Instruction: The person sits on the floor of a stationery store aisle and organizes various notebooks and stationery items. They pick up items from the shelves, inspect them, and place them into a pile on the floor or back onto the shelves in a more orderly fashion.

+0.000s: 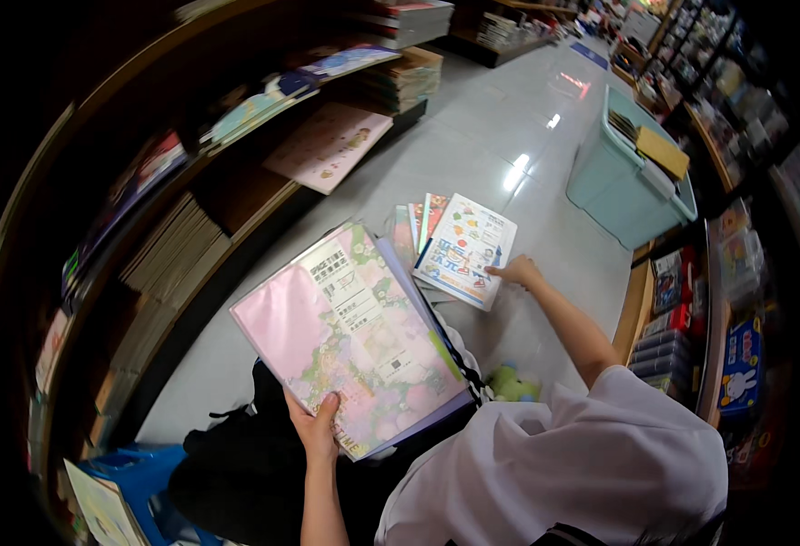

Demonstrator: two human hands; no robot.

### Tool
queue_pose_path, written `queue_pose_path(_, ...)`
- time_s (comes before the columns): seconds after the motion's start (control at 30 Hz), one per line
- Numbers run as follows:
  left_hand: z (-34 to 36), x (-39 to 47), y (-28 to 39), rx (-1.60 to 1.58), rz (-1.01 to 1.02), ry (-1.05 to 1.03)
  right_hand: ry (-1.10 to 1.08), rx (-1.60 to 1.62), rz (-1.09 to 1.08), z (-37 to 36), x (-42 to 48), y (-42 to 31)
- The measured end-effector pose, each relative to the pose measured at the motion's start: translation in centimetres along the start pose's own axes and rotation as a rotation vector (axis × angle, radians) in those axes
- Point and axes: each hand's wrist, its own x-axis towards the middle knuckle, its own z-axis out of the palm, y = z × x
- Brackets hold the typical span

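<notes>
My left hand [316, 423] grips the lower edge of a pink floral album or folder [366, 341], its thumb on the cover; lilac and dark-edged items lie beneath it, over my lap. To the right, my right hand [517, 271] has its thumb on the right edge of a white illustrated book [468, 249] with a blue spine. Under and left of that book, several colourful booklets [410, 225] are fanned out near the floor. Whether my right hand bears the book's weight cannot be told. A green plush toy [511, 383] shows below my right forearm.
Curved-looking wooden shelves with books and a pink booklet [331, 147] stand at left. A light teal plastic bin [615, 184] holding cardboard pieces is on the grey tiled floor [488, 130]. Packed shelves line the right. A blue plastic stool [137, 471] stands at lower left.
</notes>
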Motion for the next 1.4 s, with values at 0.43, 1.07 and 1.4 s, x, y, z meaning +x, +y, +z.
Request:
queue_pose_path(0.43,0.8,-1.0,-0.2,0.085,0.009,-0.012,0.463,0.492,0.155,3.9,-0.2,-2.6)
queue_pose_path(1.07,1.6,-0.5,1.9,0.418,0.009,-0.195,-0.067,1.567,-0.720,-10.4,-15.1,-8.8)
queue_pose_path(1.4,-0.7,-1.2,2.2,0.780,0.333,0.013,-0.446,1.430,-0.699,-4.7,-18.3,-15.8)
